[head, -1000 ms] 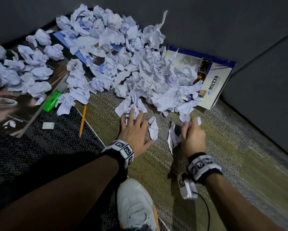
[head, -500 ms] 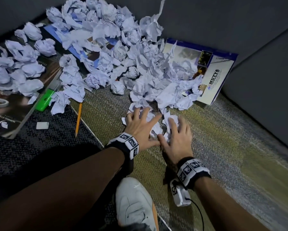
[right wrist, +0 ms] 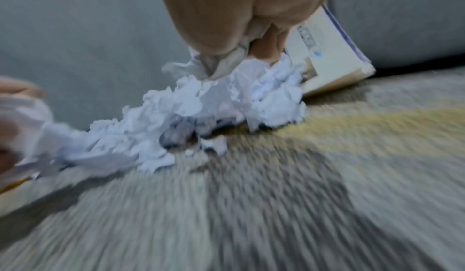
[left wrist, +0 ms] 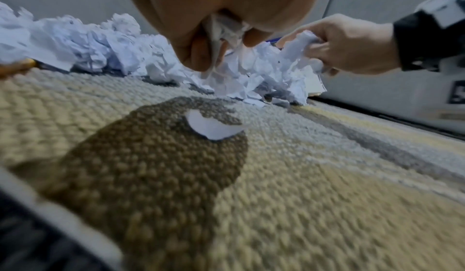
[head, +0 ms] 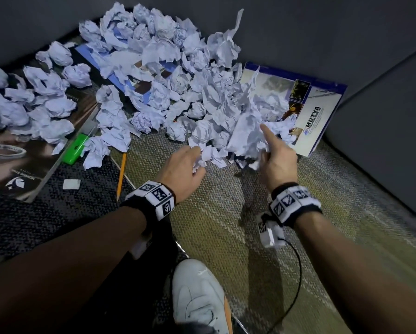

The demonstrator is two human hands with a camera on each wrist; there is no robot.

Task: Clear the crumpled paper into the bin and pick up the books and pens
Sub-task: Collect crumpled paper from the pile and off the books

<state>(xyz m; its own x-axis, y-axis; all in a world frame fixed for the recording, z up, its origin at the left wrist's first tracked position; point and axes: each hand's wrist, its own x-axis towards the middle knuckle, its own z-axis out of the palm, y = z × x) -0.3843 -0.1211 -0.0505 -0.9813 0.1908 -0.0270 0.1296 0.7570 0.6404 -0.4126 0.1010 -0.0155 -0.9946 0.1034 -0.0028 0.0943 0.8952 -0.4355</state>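
A big heap of crumpled white paper (head: 178, 75) covers the carpet and several books. My left hand (head: 185, 165) grips a few paper scraps (left wrist: 224, 27) at the heap's near edge. My right hand (head: 274, 153) holds a larger wad of crumpled paper (head: 248, 138), with its forefinger stretched out. A white book with a blue border (head: 313, 109) lies at the right, half under paper. A dark magazine (head: 16, 165) lies at the left and a blue book (head: 91, 54) sits under the heap. A yellow pencil (head: 121, 174) lies on the carpet. No bin is in view.
A green highlighter (head: 75, 148) and a small white eraser (head: 71, 184) lie near the magazine. One paper scrap (left wrist: 211, 128) rests on the carpet below my left hand. Grey walls (head: 346, 32) close the corner behind. My white shoe (head: 197, 300) is at the bottom.
Both hands were pressing flat on scraps on the carpet; they have closed on paper and lifted, the right one going forward and right towards the white book.
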